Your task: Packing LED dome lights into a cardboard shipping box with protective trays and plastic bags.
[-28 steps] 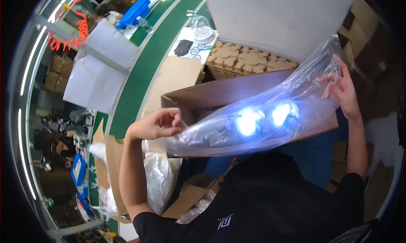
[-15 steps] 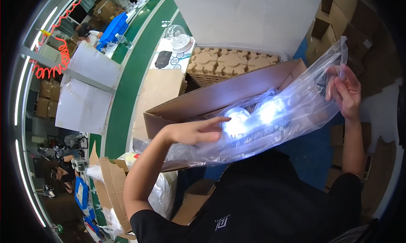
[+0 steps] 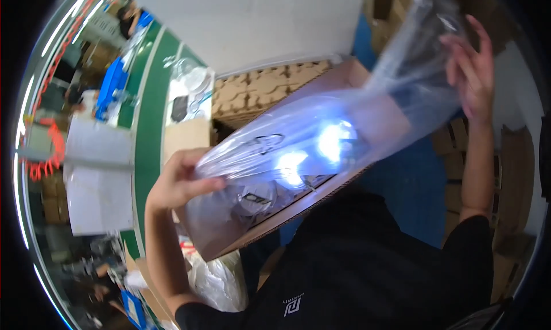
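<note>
Left hand [image 3: 182,183] pinching lower end of long clear plastic bag [image 3: 321,140] | right hand [image 3: 473,72] gripping upper end, fingertips blurred behind film | bag stretched across open brown cardboard box [image 3: 344,80] | contents glare-hidden

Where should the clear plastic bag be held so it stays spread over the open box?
Probably by its two ends, from the outer sides. The clear plastic bag lies stretched across the cardboard box; the left hand pinches its near lower edge and the right hand its raised far end. The middle is slack film with glare, so it offers no firm hold.
</note>
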The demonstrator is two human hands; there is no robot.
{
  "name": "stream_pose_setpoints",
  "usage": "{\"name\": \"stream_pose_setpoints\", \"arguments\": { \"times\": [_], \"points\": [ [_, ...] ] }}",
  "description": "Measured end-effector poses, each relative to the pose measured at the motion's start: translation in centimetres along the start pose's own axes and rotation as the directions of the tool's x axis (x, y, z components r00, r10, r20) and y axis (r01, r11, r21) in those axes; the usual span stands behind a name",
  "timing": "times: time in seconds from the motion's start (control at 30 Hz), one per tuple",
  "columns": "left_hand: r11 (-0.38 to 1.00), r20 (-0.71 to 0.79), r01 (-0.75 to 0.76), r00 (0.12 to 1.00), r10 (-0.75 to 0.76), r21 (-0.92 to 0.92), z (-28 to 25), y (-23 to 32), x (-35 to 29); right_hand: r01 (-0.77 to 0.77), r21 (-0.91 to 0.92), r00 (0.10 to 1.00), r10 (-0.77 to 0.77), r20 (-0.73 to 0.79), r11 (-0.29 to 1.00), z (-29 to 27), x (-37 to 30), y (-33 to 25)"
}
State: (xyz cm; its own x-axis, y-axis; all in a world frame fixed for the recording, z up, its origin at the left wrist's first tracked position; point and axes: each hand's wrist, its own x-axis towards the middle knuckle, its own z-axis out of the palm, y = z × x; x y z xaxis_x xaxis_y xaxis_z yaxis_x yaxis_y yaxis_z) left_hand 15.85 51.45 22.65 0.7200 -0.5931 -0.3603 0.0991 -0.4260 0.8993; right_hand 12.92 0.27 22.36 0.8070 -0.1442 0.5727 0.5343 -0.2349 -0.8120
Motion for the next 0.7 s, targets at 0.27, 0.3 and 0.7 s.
{"name": "stream_pose_setpoints", "arguments": {
  "times": [0.27,0.3,0.7],
  "points": [
    [0.986,-0.154,0.058,0.987,-0.034,0.154,-11.0,-8.9,-6.9,0.102,0.004,0.993,-0.102,0.051,0.995,5.2,2.5,8.2],
    [0.995,-0.083,-0.026,0.996,0.034,0.100,-10.5,-8.7,-6.4,0.189,-0.084,0.982,-0.187,0.036,0.978,5.3,2.5,8.4],
    [0.712,-0.581,0.130,0.687,0.437,0.690,-6.2,-4.3,-3.7,-0.049,-0.122,0.998,0.053,0.027,0.991,3.2,-2.5,4.5]
  ]
}}
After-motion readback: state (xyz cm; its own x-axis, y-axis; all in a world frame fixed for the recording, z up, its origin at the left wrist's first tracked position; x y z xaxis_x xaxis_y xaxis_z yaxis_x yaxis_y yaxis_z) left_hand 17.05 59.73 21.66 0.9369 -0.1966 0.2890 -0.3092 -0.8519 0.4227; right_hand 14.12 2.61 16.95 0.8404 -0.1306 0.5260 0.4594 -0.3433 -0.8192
